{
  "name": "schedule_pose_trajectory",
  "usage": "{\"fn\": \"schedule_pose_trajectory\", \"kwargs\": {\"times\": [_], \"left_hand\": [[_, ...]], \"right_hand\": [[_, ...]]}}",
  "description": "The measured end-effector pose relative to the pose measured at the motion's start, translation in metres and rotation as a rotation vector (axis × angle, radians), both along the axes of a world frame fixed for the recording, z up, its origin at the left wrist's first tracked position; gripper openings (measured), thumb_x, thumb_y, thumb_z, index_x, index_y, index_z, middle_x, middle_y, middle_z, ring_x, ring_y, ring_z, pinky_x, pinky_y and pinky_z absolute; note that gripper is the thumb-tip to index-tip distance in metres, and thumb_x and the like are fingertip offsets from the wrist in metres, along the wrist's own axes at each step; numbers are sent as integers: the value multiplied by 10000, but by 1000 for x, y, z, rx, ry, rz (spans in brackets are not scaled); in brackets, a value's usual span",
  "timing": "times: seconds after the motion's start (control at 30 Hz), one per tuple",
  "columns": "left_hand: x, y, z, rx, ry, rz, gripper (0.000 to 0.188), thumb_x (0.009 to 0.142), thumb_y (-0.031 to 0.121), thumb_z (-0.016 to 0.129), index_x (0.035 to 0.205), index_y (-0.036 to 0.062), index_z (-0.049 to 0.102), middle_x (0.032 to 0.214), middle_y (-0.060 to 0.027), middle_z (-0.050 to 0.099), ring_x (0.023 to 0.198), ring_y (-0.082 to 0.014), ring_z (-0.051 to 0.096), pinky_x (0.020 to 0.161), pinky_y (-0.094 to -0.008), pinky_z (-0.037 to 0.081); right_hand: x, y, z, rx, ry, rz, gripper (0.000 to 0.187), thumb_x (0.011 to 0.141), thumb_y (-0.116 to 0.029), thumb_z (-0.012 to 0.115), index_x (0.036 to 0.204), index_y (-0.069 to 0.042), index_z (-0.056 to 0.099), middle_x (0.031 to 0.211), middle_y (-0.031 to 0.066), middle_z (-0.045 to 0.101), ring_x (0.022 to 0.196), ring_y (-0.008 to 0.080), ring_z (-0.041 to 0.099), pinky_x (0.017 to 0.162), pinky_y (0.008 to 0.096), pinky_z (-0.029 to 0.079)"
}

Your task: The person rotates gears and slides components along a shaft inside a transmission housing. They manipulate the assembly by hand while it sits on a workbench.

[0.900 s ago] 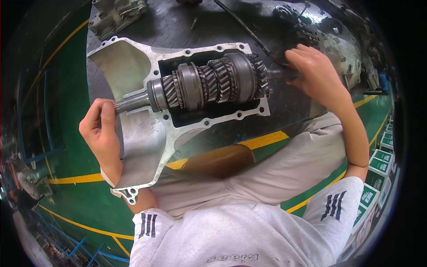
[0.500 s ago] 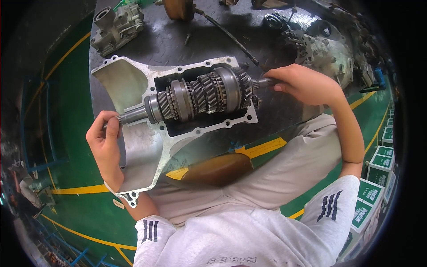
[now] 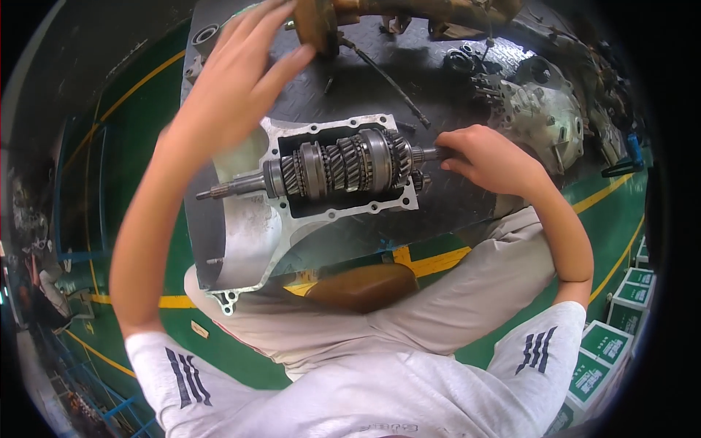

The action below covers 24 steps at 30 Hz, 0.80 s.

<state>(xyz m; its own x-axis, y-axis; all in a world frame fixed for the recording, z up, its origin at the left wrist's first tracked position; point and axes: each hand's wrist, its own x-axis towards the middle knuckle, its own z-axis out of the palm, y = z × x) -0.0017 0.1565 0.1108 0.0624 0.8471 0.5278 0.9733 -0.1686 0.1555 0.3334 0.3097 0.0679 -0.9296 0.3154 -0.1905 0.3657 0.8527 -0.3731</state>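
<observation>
A steel gear shaft (image 3: 343, 164) with several helical gears and rings lies across an open aluminium gearbox housing (image 3: 332, 214). My right hand (image 3: 491, 159) is closed round the splined shaft end that sticks out on the right. The shaft's thin left end is free, over the curved bell of the housing. Raised above the bench at the upper left, my left hand (image 3: 244, 80) holds nothing, its fingers stretched out and apart. It partly hides the housing's far left corner and a grey cast part (image 3: 207, 35) behind it.
Rusty brown metal parts (image 3: 438, 11) stand along the far side of the dark bench (image 3: 307, 95). A thin rod (image 3: 385, 84) points toward the housing. Another cast housing (image 3: 544, 117) sits at the right. Green-and-white boxes (image 3: 602, 343) stand on the green floor.
My left hand has let go of the shaft's left end and moved up and away over the bench. My right hand still holds the right end. The view has shifted slightly.
</observation>
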Motion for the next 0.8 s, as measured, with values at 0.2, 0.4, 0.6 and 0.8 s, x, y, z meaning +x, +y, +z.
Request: {"fn": "schedule_pose_trajectory", "kwargs": {"times": [0.2,0.4,0.6,0.8], "left_hand": [[-108,212,1,38,-311,-25,610,1142,463,386,1445,-38,558,1496,-280,565,1433,-428,493,1207,-452,373],[-130,267,-29,295,-389,172,668,1147,504,337,1246,-34,721,1245,-279,728,1266,-441,645,1083,-452,481],[-114,272,-24,101,-657,247,694,1134,539,347,1267,-23,731,1249,-288,727,1284,-411,647,1095,-441,472],[-141,297,-8,-94,-683,385,843,1093,592,340,1324,-170,617,1407,-417,561,1451,-498,467,1219,-451,364]], "right_hand": [[-7,-3,4,-66,5,53,501,965,-335,746,1286,26,611,1124,231,712,1091,441,659,933,500,529],[5,7,-9,-88,34,127,590,975,-441,716,1316,21,582,1192,221,690,1153,428,645,987,484,523],[0,14,-20,-96,18,110,503,1020,-515,629,1119,-22,606,1007,201,711,998,435,675,853,521,543],[-16,12,-24,-117,-62,79,499,1063,-553,537,1095,-70,660,856,256,710,852,495,681,764,576,538]]}}
